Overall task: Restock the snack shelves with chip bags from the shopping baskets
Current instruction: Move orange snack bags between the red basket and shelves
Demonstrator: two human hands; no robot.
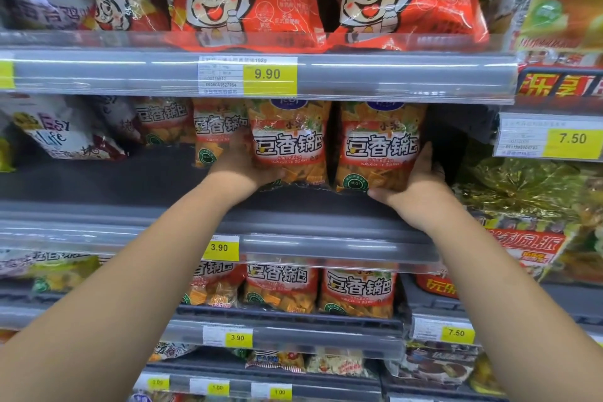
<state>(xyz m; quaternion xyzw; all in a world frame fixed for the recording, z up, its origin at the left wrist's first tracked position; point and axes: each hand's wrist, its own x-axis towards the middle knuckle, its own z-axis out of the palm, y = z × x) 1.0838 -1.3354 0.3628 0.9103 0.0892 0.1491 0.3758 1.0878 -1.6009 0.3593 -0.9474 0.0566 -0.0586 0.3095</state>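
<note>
Both forearms reach up and forward to the middle shelf (107, 179).

The left hand (243, 163) grips the lower left edge of the left bag (288, 143), with its fingers tucked behind the bag. The right hand (416, 178) cups the lower right corner of the right bag (380, 147), fingers up the side edge and thumb beneath.

The two bags stand side by side, touching, with their bottoms at or just above the shelf deck; contact cannot be confirmed. Their tops sit just under the upper rail (391, 75).

Left of the left hand is bare deck. A dark gap (452, 140) opens right of the right bag. A third bag (215, 127) of the same kind stands behind the left hand.

Both held bags are upright, long axis vertical, printed fronts facing the camera.
</note>
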